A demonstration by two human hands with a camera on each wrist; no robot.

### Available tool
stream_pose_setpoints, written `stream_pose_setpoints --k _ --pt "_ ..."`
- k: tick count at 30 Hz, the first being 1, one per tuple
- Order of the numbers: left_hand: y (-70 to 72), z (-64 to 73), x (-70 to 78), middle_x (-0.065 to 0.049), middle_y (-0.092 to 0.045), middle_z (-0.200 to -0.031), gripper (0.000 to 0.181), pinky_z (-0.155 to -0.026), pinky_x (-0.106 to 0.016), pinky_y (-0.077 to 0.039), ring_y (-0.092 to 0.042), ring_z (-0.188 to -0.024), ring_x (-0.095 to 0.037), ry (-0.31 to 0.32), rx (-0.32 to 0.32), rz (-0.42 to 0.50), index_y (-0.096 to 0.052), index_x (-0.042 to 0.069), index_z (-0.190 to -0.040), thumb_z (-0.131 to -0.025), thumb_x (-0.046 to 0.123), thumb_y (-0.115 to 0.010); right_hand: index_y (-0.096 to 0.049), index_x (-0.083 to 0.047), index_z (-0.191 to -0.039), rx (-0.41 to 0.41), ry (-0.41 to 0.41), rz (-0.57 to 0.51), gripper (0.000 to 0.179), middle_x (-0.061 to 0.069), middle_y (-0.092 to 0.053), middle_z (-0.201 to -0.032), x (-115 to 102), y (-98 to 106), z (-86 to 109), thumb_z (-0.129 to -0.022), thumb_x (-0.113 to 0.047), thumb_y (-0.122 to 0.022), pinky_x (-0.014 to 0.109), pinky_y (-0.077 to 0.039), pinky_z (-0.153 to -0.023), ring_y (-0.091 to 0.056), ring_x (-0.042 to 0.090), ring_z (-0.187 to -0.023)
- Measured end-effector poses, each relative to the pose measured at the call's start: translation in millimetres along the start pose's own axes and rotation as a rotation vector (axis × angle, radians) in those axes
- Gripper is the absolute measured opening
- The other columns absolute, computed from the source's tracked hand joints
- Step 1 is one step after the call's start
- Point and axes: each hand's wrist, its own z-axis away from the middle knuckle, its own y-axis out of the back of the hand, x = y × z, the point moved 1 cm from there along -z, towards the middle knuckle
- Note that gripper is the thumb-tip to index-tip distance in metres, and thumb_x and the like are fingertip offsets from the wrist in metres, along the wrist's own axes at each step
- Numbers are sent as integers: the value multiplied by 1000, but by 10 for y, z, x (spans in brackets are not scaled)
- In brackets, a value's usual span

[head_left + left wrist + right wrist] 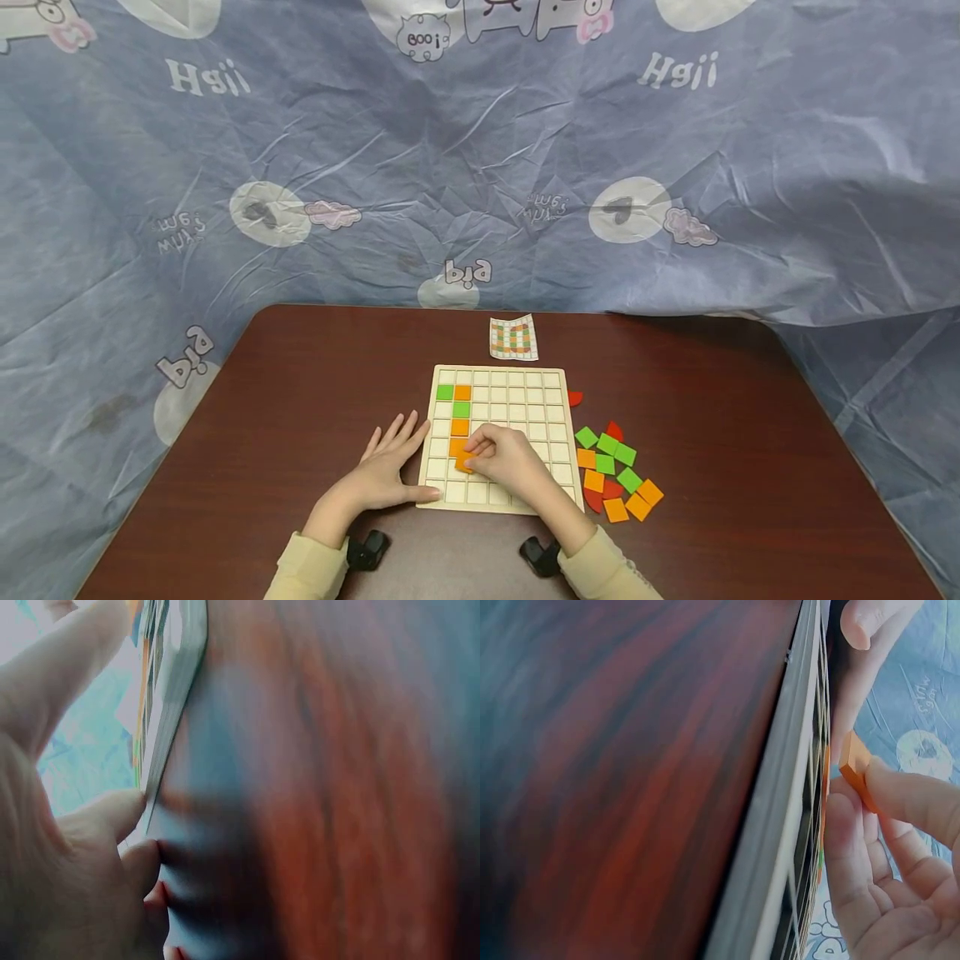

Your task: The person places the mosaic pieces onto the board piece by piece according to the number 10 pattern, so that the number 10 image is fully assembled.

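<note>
A pale wooden grid board (517, 396) lies on the table. The right hand (504, 458) pinches an orange square tile (463, 462) between thumb and fingers, low over the second column; the right wrist view shows this tile (855, 757) held tilted near the board's surface. In that column sit an orange tile (462, 392), a green tile (461, 409) and more orange tiles (460, 427) below. Another green tile (445, 392) fills a cell of the first column. The left hand (386, 475) spreads its fingers at the board's left edge, thumb on the near left corner.
Right of the board lie loose green tiles (604, 464), orange tiles (616, 510) and red curved pieces (612, 490). Behind the board rests a small printed pattern card (513, 338). The dark brown table (337, 358) ends at a hanging blue cloth (450, 167).
</note>
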Motion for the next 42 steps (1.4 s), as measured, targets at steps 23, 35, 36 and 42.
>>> stream_pose_setpoints --k 23,35,36,42 --pt "-106 3 177 -20 -10 -165 125 -118 -66 -2 -6 -153 -40 19 83 -79 -21 8 -158 -64 62 -84 -72 -7 -83 16 103 213 9 0 -65 -77 -113 -112 -39 -79 -1 -78 17 -48 -62 -56 3 -68" --pt "-118 28 173 -20 -10 -165 124 -118 -66 0 -4 -153 -41 30 96 -51 -21 7 -158 -65 59 -85 -73 -6 -79 31 131 297 11 0 -58 -78 -155 -142 -8 -75 2 -79 16 -46 -61 -52 4 -67" --pt "-118 28 171 -20 -9 -165 124 -118 -66 1 -4 -153 -40 31 94 -47 -20 8 -158 -65 58 -85 -73 -6 -81 26 123 287 10 0 -59 -78 -159 -122 1 -76 0 -79 16 -46 -62 -53 5 -68" --pt "-128 30 147 -19 -7 -165 124 -118 -65 3 -2 -153 -40 38 92 -15 -18 9 -158 -65 55 -87 -73 -6 -87 48 77 203 9 1 -62 -82 -157 121 67 -80 -4 -78 18 -48 -64 -57 7 -72"
